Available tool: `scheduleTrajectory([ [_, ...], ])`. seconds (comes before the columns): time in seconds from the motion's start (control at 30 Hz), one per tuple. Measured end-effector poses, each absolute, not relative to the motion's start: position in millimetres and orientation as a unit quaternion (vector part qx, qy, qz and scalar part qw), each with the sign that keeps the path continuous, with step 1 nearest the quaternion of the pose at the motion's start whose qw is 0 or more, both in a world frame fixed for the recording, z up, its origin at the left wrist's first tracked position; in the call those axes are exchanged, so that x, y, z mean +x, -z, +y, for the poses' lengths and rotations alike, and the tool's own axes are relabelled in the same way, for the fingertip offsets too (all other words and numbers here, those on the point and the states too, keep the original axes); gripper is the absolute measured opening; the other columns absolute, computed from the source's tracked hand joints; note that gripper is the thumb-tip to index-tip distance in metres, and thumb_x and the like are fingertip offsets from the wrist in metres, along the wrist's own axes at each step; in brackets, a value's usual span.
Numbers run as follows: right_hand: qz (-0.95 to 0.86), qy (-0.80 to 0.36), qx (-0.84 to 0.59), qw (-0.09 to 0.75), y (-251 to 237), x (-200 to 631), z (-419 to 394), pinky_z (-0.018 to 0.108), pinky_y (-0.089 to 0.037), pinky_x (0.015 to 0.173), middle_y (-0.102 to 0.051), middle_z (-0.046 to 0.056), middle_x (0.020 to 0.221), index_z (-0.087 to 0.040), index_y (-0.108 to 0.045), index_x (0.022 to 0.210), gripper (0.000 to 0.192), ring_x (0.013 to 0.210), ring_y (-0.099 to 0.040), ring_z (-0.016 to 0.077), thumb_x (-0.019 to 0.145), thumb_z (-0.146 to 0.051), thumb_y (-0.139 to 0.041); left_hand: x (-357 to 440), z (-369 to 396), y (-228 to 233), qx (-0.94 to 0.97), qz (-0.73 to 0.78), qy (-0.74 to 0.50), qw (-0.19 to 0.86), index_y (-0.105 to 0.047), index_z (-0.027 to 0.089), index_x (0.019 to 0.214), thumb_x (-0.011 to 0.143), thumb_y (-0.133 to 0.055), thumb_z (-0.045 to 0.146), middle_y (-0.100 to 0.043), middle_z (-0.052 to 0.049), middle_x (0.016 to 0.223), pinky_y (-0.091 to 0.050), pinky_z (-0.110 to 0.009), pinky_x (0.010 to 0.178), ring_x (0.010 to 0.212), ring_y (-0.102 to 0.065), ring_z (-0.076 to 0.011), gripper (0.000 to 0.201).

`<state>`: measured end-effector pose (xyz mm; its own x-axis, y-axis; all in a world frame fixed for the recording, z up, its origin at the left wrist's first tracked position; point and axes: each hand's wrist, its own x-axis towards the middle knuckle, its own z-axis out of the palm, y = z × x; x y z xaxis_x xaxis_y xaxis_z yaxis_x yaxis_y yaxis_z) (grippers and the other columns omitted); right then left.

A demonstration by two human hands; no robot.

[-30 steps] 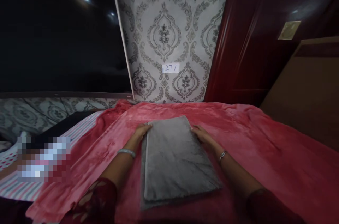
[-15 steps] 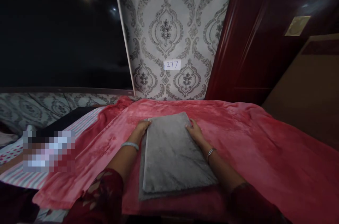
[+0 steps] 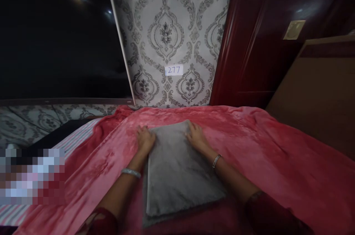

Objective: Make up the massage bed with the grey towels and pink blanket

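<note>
Resting beside the far left corner of the folded grey cloth (image 3: 179, 172), my left hand (image 3: 145, 139) has its back up and its fingers a little spread, with the thumb side at the cloth's edge. My right hand (image 3: 197, 136) lies at the far right corner of the same cloth, its fingers slightly bent and somewhat apart; I cannot tell whether they pinch the fabric or only press on it. The cloth lies flat in layers on the red blanket (image 3: 257, 164), and its far edge is near the far edge of the blanket. Its left side shows a lower layer which sticks out a little from under the upper one. On my left wrist I wear a pale bracelet (image 3: 131, 173), and on my right wrist a thin metal bangle (image 3: 217, 161). Past the blanket's left edge there is a striped cloth (image 3: 79, 135). Behind the blanket's far edge stands the patterned wall (image 3: 166, 35), bearing a paper label (image 3: 174, 70) with the number 277.
</note>
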<state>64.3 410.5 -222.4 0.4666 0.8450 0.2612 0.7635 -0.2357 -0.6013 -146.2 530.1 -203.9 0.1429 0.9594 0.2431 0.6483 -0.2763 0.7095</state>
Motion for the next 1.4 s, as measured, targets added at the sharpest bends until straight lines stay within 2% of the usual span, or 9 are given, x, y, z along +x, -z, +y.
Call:
scheduleTrajectory([
  [0.1, -0.589, 0.009, -0.767, 0.252, 213.5, 44.0, 423.5, 0.05, -0.02, 0.121, -0.033, 0.012, 0.162, -0.022, -0.04, 0.155, 0.061, 0.15, -0.024, 0.0314, 0.096, -0.035, -0.051, -131.6, 512.4, 208.6, 0.853, 0.442, -0.257, 0.106, -0.05, 0.016, 0.145, 0.089, -0.059, 0.035, -0.038, -0.017, 0.16, -0.02, -0.055, 0.123, 0.153, -0.022, -0.0351, 0.06],
  [0.2, -0.616, 0.0, -0.765, 0.19, 224.0, 30.9, 430.5, 0.056, -0.015, 0.121, -0.031, 0.01, 0.164, -0.025, -0.042, 0.154, 0.055, 0.151, -0.022, 0.032, 0.102, -0.042, -0.041, -125.0, 503.4, 226.7, 0.914, 0.385, -0.126, 0.026, -0.046, 0.02, 0.151, 0.097, -0.045, 0.044, -0.034, -0.015, 0.162, -0.013, -0.064, 0.122, 0.152, -0.023, -0.0365, 0.059],
  [0.4, -0.617, -0.027, -0.77, 0.16, 249.7, 31.8, 430.7, 0.059, -0.013, 0.121, -0.028, 0.008, 0.165, -0.027, -0.037, 0.157, 0.057, 0.152, -0.022, 0.0328, 0.103, -0.047, -0.035, -128.8, 504.4, 246.8, 0.91, 0.403, -0.096, -0.003, -0.042, 0.021, 0.154, 0.1, -0.036, 0.05, -0.034, -0.015, 0.162, -0.015, -0.063, 0.122, 0.151, -0.027, -0.0354, 0.062],
  [0.6, -0.619, -0.032, -0.769, 0.159, 240.0, 31.9, 431.5, 0.06, -0.013, 0.121, -0.028, 0.009, 0.165, -0.026, -0.037, 0.157, 0.057, 0.152, -0.022, 0.0333, 0.104, -0.046, -0.036, -128.8, 503.4, 238.6, 0.91, 0.402, -0.098, -0.008, -0.045, 0.019, 0.152, 0.099, -0.038, 0.05, -0.038, -0.018, 0.16, -0.019, -0.062, 0.121, 0.15, -0.031, -0.0353, 0.062],
  [0.87, -0.707, -0.129, -0.682, 0.132, 233.6, 4.5, 356.9, 0.061, -0.007, 0.123, -0.013, 0.009, 0.168, -0.028, -0.028, 0.16, 0.068, 0.155, -0.006, 0.0337, 0.101, -0.059, -0.043, -128.4, 503.1, 237.7, 0.915, 0.392, -0.093, -0.015, -0.041, 0.017, 0.154, 0.1, -0.036, 0.046, -0.036, -0.021, 0.16, -0.02, -0.064, 0.119, 0.15, -0.03, -0.037, 0.061],
  [1.1, -0.767, -0.272, -0.548, 0.193, 220.1, -54.8, 225.5, 0.059, 0.004, 0.124, -0.018, 0.001, 0.167, -0.039, -0.025, 0.159, 0.072, 0.156, -0.002, 0.0286, 0.097, -0.061, -0.053, -124.7, 507.0, 228.6, 0.916, 0.395, -0.077, 0.015, -0.04, 0.017, 0.155, 0.1, -0.037, 0.045, -0.032, -0.021, 0.162, -0.016, -0.064, 0.12, 0.152, -0.025, -0.0373, 0.061],
  [1.2, -0.76, -0.308, -0.518, 0.242, 207.3, -54.4, 204.9, 0.05, -0.011, 0.127, -0.035, -0.001, 0.161, -0.041, -0.04, 0.153, 0.059, 0.153, -0.023, 0.025, 0.098, -0.059, -0.053, -127.4, 495.9, 219.7, 0.914, 0.399, -0.066, 0.044, -0.041, 0.018, 0.154, 0.099, -0.042, 0.046, -0.032, -0.021, 0.162, -0.016, -0.065, 0.119, 0.151, -0.026, -0.0385, 0.062],
  [1.3, -0.696, -0.222, -0.593, 0.339, 212.1, -27.5, 210.8, 0.045, -0.031, 0.122, -0.05, 0.003, 0.153, -0.035, -0.053, 0.146, 0.049, 0.143, -0.042, 0.0241, 0.101, -0.052, -0.05, -146.7, 463.7, 221.4, 0.939, 0.323, -0.088, 0.075, -0.044, 0.024, 0.153, 0.096, -0.05, 0.051, -0.031, -0.017, 0.163, -0.017, -0.065, 0.12, 0.152, -0.024, -0.0391, 0.064],
  [1.4, -0.604, -0.097, -0.699, 0.37, 241.3, 6.3, 225.5, 0.053, -0.028, 0.122, -0.044, 0.009, 0.156, -0.026, -0.052, 0.148, 0.054, 0.148, -0.034, 0.0292, 0.099, -0.047, -0.048, -178.2, 425.9, 235.3, 0.966, 0.205, -0.109, 0.117, -0.046, 0.035, 0.151, 0.091, -0.059, 0.054, -0.031, -0.009, 0.164, -0.011, -0.064, 0.122, 0.153, -0.021, -0.0371, 0.064],
])
